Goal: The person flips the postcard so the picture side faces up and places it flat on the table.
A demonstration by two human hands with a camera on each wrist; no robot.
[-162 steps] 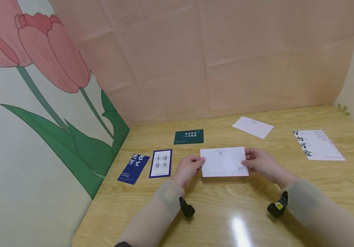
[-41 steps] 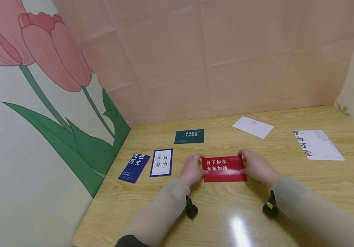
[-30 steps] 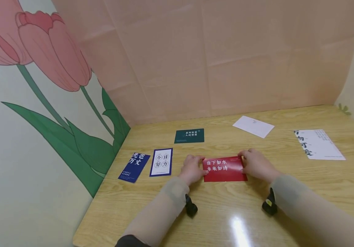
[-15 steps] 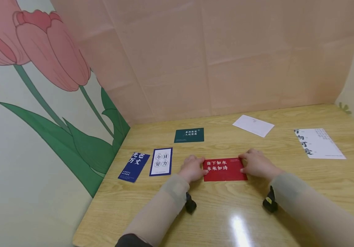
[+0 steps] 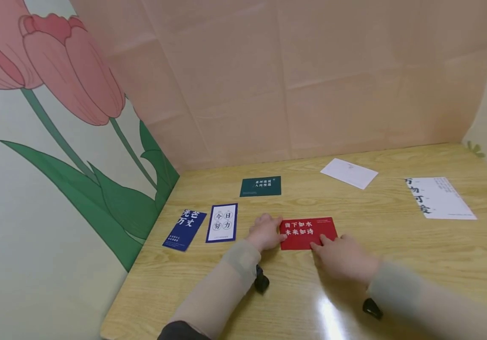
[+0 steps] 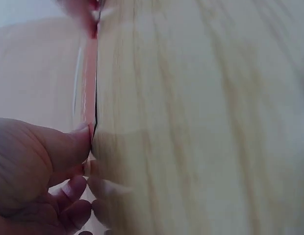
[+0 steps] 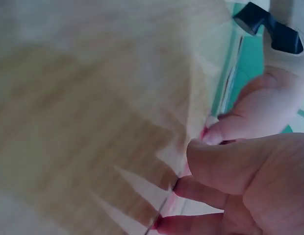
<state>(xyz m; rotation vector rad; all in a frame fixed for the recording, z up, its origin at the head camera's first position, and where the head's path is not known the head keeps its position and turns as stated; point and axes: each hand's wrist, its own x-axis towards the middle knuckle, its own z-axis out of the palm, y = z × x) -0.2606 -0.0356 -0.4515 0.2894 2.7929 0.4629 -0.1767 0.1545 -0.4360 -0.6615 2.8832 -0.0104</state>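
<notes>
A red card [image 5: 307, 236] with white Chinese characters lies on the wooden table, in front of the person. My left hand [image 5: 264, 232] holds its left edge, thumb at the lower part and index finger near the upper corner. In the left wrist view the left thumb [image 6: 68, 147] meets the card's thin edge and the other fingers curl beneath. My right hand [image 5: 343, 257] touches the card's lower right part with its fingertips. The right wrist view has the right fingers [image 7: 201, 191] extended onto the card, thumb apart from them.
Left of the hands lie a dark blue card [image 5: 183, 230] and a white card with a blue border [image 5: 221, 223]. Behind is a green card [image 5: 260, 186]. A blank-looking white card [image 5: 348, 173] and a white card with black characters [image 5: 443, 198] lie to the right.
The card was first held white side up, then turned to its red face and laid down. Just now my right hand left its right edge and moved left and nearer, onto the lower right part.
</notes>
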